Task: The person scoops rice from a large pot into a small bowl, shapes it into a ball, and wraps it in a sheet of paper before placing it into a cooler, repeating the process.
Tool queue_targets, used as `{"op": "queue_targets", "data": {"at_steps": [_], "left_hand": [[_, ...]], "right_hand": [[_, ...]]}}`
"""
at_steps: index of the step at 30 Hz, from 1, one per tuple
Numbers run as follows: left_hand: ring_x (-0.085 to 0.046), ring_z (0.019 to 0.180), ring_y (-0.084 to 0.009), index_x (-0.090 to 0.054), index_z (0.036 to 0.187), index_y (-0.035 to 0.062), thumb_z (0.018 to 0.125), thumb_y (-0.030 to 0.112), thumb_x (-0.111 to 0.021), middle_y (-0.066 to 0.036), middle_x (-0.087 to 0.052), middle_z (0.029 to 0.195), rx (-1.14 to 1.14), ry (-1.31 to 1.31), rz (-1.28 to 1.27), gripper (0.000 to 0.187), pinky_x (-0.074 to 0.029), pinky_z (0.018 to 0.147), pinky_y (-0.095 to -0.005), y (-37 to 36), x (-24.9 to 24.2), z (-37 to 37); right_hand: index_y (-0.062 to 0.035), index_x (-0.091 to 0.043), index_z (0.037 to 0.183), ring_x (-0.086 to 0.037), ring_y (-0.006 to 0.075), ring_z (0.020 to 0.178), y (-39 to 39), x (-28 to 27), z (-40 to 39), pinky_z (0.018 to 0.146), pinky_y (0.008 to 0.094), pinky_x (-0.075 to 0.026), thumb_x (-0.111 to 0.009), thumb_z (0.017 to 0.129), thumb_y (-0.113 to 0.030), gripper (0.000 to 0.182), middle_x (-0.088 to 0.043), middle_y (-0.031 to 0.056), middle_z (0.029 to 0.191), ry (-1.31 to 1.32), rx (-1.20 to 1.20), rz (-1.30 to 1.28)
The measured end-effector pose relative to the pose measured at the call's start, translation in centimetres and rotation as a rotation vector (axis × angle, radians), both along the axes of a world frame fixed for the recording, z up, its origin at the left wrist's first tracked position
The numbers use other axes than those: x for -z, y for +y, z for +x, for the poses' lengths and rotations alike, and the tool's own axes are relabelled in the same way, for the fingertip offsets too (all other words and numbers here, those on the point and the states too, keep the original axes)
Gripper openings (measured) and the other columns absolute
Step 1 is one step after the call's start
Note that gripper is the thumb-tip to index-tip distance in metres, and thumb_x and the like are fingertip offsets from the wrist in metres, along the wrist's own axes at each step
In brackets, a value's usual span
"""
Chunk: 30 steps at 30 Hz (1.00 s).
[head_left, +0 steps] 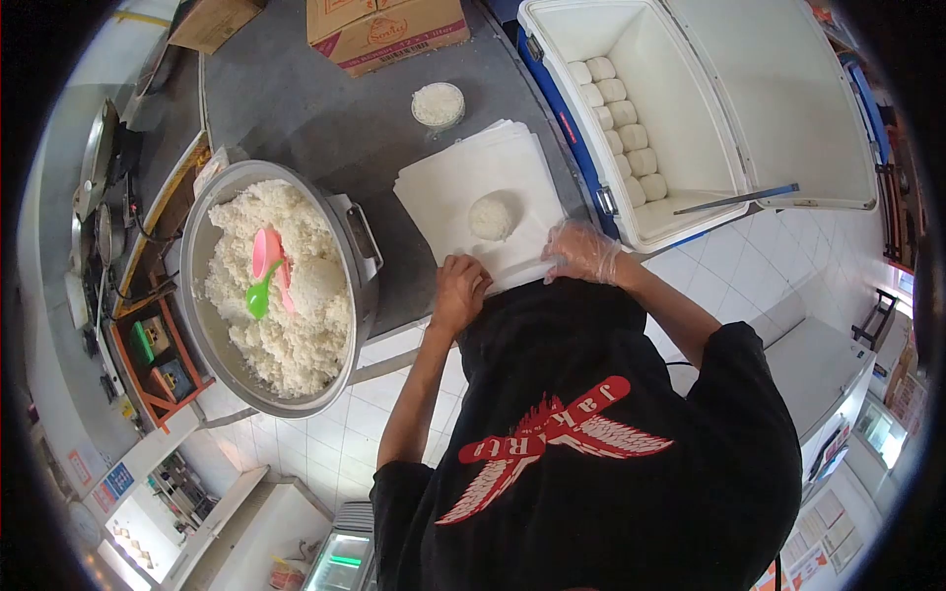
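Grey counter (296, 108) is taking up the upper middle of the frame, with white tiled floor (749, 266) running below and to the right of it. Looks like a small food stall, signs and shelves crowding the edges.

Left hand (459, 293), bare, is sitting at the bottom edge of the paper stack (483, 192) in the centre of the frame, fingers curled down onto the paper, so the grip is pressing or pinching the sheet rather than clenching anything else. Right hand (583, 253), in a clear plastic glove, is resting on the lower right corner of the same stack, fingers bent over the edge; can't tell if it's actually pinching a sheet or just lying on it. The rice ball (493, 216) is sitting on the top sheet, just above both hands and between them, not touching either.

Around it: a big metal pot (355, 246) of cooked rice is filling the left of the frame, with a pink scoop (266, 251) and a green spoon (258, 295) lying in it beside a moulded mound. A small tub (438, 103) of rice is standing above the paper. An open white cooler (709, 89) at the upper right is holding a row of wrapped balls (621, 128) along its left wall. Cardboard boxes (384, 30) are sitting along the top edge.
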State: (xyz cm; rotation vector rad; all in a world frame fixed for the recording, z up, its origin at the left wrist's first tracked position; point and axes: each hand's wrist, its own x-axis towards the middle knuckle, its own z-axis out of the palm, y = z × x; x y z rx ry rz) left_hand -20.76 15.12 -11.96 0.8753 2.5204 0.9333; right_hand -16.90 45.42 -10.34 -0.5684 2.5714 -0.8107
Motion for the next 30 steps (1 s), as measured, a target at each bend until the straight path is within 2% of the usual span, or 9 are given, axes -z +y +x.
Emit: {"op": "queue_targets", "data": {"at_steps": [4,7,10,13,18,21,24,28,30], "left_hand": [[-0.056,0.104,-0.0324,-0.067,0.098,0.0092,0.083,0.011,-0.074,-0.007,-0.062,0.103,-0.088,0.036,-0.063,0.017,-0.044,0.088,-0.0489,1.2,-2.4,-0.7],[-0.057,0.105,-0.0316,-0.068,0.104,0.0096,0.083,0.009,-0.074,-0.007,-0.064,0.106,-0.162,0.202,-0.069,0.022,-0.044,0.091,-0.0476,1.6,-3.6,-0.7],[-0.059,0.107,-0.0308,-0.071,0.104,0.0096,0.082,0.008,-0.075,-0.005,-0.068,0.106,-0.167,0.256,-0.033,0.022,-0.044,0.093,-0.0463,0.0,-2.1,-0.3],[-0.06,0.11,-0.0304,-0.073,0.101,0.0094,0.08,0.008,-0.077,-0.004,-0.071,0.106,-0.075,0.231,0.022,0.021,-0.046,0.096,-0.0453,-2.4,1.5,0.3],[-0.065,0.103,-0.032,-0.076,0.092,0.0073,0.08,0.007,-0.079,-0.008,-0.074,0.094,-0.069,0.109,0.13,0.012,-0.05,0.092,-0.0434,-1.9,-1.4,1.1],[-0.069,0.085,-0.026,-0.077,0.098,0.0057,0.087,0.014,-0.078,-0.011,-0.076,0.092,-0.334,-0.011,0.316,0.015,-0.055,0.081,-0.035,-2.4,-0.8,0.4],[-0.058,0.067,-0.0124,-0.075,0.088,0.0013,0.093,0.02,-0.074,-0.004,-0.067,0.07,-0.783,-0.453,0.516,0.02,-0.046,0.063,-0.0303,-1.1,0.6,-0.7],[-0.048,0.064,-0.0071,-0.071,0.082,-0.0023,0.095,0.029,-0.073,0.002,-0.061,0.067,-0.861,-0.485,0.417,0.034,-0.039,0.058,-0.0293,-0.8,2.6,-2.5],[-0.047,0.063,-0.0081,-0.07,0.079,-0.003,0.093,0.031,-0.073,0.001,-0.059,0.066,-0.874,-0.505,0.288,0.037,-0.038,0.057,-0.0309,-1.4,4.1,-3.1]], "right_hand": [[-0.0077,-0.072,0.096,-0.065,0.0382,0.094,-0.2,0.8,-1.1,0.09,0.0495,-0.049,-0.069,0.091,-0.035,0.028,-0.066,0.0138,0.089,-0.063,0.057,-0.008],[-0.0084,-0.069,0.095,-0.065,0.0367,0.087,-1.2,-1.6,-0.9,0.083,0.0498,-0.048,-0.064,0.094,-0.029,0.021,-0.066,0.0117,0.084,0.285,0.337,-0.114],[-0.0106,-0.069,0.098,-0.064,0.0341,0.084,-0.5,-3.4,-0.8,0.078,0.0486,-0.048,-0.064,0.092,-0.027,0.018,-0.066,0.0114,0.084,0.329,0.145,0.091],[-0.0124,-0.069,0.092,-0.064,0.0319,0.083,0.8,-0.7,0.3,0.076,0.0467,-0.047,-0.066,0.09,-0.026,0.014,-0.065,0.0119,0.085,0.511,0.117,-0.009],[-0.008,-0.072,0.091,-0.066,0.0332,0.088,0.9,-1.3,1.3,0.078,0.0454,-0.05,-0.068,0.091,-0.027,0.019,-0.067,0.0128,0.086,0.301,0.289,-0.07],[-0.0019,-0.073,0.098,-0.067,0.0352,0.091,0.4,-1.2,0.1,0.081,0.0445,-0.052,-0.068,0.094,-0.029,0.028,-0.07,0.0163,0.092,0.256,0.571,-0.215],[0.0024,-0.072,0.102,-0.069,0.0369,0.092,-0.8,1.4,-2.0,0.083,0.0443,-0.053,-0.067,0.095,-0.033,0.036,-0.072,0.0205,0.096,0.125,0.784,-0.224],[0.0035,-0.072,0.102,-0.07,0.0384,0.09,-0.8,5.0,-3.9,0.084,0.0455,-0.054,-0.066,0.096,-0.035,0.039,-0.072,0.0228,0.091,0.081,0.86,-0.214],[0.0032,-0.073,0.103,-0.07,0.04,0.09,-1.9,3.8,-4.8,0.085,0.047,-0.053,-0.064,0.098,-0.034,0.038,-0.072,0.0238,0.092,0.043,0.903,-0.042]]}}
